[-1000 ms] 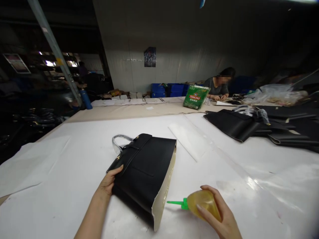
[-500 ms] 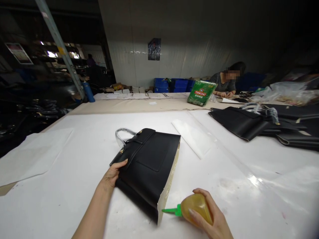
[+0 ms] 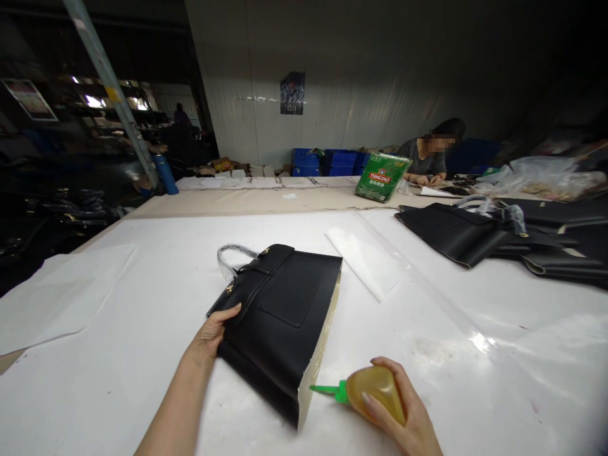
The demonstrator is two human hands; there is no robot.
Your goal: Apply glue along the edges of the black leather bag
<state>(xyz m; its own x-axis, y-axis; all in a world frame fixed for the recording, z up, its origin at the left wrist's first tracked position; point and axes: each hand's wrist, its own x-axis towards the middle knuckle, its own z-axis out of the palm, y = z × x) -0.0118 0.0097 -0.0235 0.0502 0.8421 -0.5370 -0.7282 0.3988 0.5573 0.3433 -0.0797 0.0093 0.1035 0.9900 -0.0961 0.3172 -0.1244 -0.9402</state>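
A black handbag (image 3: 280, 316) lies on its side on the white-covered table (image 3: 142, 278), its plastic-wrapped handle (image 3: 228, 258) pointing away and its open cream-edged bottom toward me. My left hand (image 3: 213, 332) grips the bag's left edge, thumb on top. My right hand (image 3: 403, 415) is wrapped round a yellowish squeeze bottle (image 3: 375, 389). The bottle's green nozzle (image 3: 327, 391) points left, its tip right at the bag's open edge.
A white flat sheet (image 3: 368, 253) lies beyond the bag. More black bags (image 3: 456, 234) pile at the right. A green packet (image 3: 382, 177) stands far back, where another person (image 3: 427, 158) sits working. Blue crates (image 3: 327, 161) line the wall; a blue bottle (image 3: 166, 174) stands far left.
The right hand brought the bottle left, so the green nozzle tip came up to the bag's open edge. The left hand kept its hold on the bag.
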